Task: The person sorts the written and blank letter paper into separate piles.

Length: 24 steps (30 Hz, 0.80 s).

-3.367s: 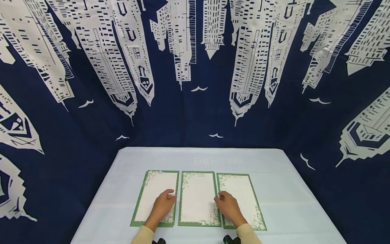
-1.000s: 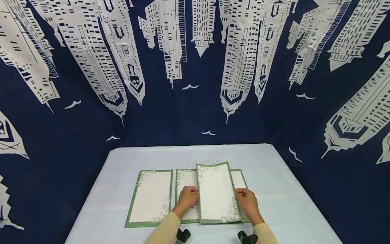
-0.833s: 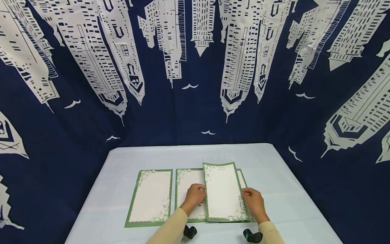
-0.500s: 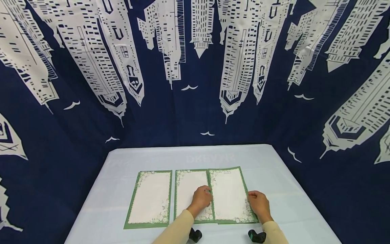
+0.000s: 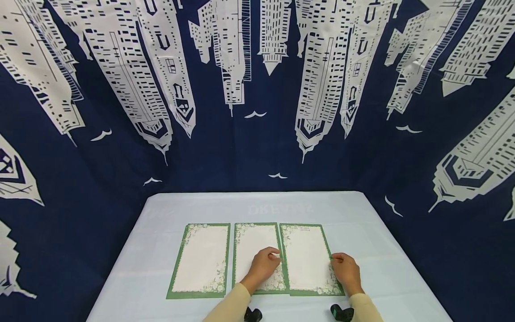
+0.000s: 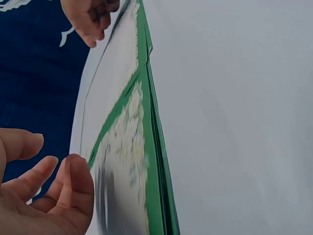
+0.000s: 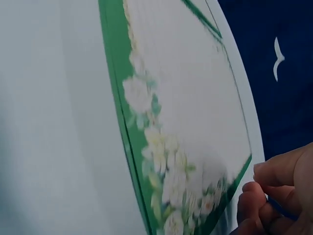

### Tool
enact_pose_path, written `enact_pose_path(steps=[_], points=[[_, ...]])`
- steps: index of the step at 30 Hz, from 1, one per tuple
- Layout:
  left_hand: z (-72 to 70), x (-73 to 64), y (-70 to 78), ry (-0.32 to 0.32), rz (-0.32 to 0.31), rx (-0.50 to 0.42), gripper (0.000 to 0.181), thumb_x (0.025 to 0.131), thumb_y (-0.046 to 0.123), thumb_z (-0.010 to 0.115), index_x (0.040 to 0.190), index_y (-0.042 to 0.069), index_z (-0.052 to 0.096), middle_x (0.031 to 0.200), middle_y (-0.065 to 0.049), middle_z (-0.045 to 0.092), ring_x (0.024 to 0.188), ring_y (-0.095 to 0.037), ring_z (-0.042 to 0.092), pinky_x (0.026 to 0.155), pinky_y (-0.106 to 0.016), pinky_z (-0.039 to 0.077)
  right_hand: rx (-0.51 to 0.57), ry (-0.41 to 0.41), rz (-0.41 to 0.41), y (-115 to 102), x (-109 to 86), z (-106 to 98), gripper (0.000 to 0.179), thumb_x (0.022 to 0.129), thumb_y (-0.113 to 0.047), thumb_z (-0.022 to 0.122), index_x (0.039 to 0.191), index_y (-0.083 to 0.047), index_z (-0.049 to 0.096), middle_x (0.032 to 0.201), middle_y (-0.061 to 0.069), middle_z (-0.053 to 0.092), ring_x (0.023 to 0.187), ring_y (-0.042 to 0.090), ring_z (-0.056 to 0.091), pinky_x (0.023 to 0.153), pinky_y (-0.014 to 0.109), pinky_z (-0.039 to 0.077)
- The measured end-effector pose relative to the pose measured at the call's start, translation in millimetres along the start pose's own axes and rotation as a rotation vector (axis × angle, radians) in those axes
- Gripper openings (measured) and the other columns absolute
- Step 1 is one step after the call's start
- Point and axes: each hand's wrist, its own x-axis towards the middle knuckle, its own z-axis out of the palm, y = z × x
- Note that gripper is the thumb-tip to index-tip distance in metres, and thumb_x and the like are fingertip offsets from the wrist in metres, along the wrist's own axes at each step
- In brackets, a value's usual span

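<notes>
Three portrait piles of green-bordered, flower-printed paper lie side by side: the left pile [image 5: 201,259], the middle pile [image 5: 253,241] and the right pile [image 5: 306,259]. My left hand [image 5: 263,268] hovers over the middle pile's right side, fingers loosely curled around nothing; the left wrist view shows a gap between thumb and fingers. Beside the right pile's right edge is my right hand [image 5: 347,272], thumb and index finger close to the top sheet [image 7: 195,98]. No paper shows between them in the right wrist view. Layered sheet edges [image 6: 159,147] are visible in the left wrist view.
A white cloth covers the table [image 5: 386,268]. Behind and around it hangs a navy curtain [image 5: 225,156] printed with white buildings and birds. Dark devices [image 5: 342,313] sit by both wrists.
A second ago both hands held a sheet raised by its sides, overlapping the middle and right piles. It moved right and now lies flat on the right pile, with both hands off it.
</notes>
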Motion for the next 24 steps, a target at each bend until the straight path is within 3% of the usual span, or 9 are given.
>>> enact_pose_path(steps=[6, 12, 18, 24], points=[[-34.3, -17.2, -12.7, 0.096, -0.017, 0.052, 0.021, 0.094, 0.013, 0.071, 0.113, 0.002, 0.071, 0.086, 0.002, 0.062, 0.074, -0.013, 0.056, 0.065, -0.033, 0.049, 0.054, -0.06, -0.052, -25, -16.2, 19, 0.022, 0.097, -0.007, 0.062, 0.111, 0.009, 0.068, 0.091, 0.01, 0.07, 0.076, 0.019, 0.066, 0.065, 0.034, 0.053], [-74.3, -30.2, -20.6, 0.197, -0.083, 0.046, 0.028, 0.096, 0.014, 0.067, 0.118, -0.003, 0.068, 0.095, -0.007, 0.067, 0.081, -0.022, 0.063, 0.069, -0.039, 0.052, 0.086, -0.133, -0.134, -59, -25.5, 51, 0.02, 0.095, -0.009, 0.066, 0.108, 0.007, 0.07, 0.089, 0.006, 0.071, 0.078, 0.018, 0.066, 0.068, 0.035, 0.054], [-96.5, -33.4, -25.1, 0.158, -0.157, 0.043, 0.04, 0.1, 0.02, 0.062, 0.13, -0.006, 0.059, 0.117, -0.024, 0.065, 0.107, -0.041, 0.064, 0.083, -0.051, 0.055, 0.088, -0.218, -0.152, -83, -24.4, 74, 0.027, 0.096, -0.013, 0.066, 0.114, 0.007, 0.067, 0.099, 0.01, 0.071, 0.089, 0.025, 0.068, 0.077, 0.043, 0.056], [-103.1, -37.2, -26.2, 0.144, -0.168, 0.046, 0.041, 0.1, 0.021, 0.062, 0.13, -0.007, 0.058, 0.117, -0.026, 0.064, 0.104, -0.041, 0.064, 0.082, -0.053, 0.054, 0.07, -0.263, -0.181, -95, -24.8, 87, 0.03, 0.096, -0.014, 0.068, 0.117, 0.008, 0.066, 0.104, 0.014, 0.07, 0.095, 0.031, 0.068, 0.08, 0.045, 0.056]])
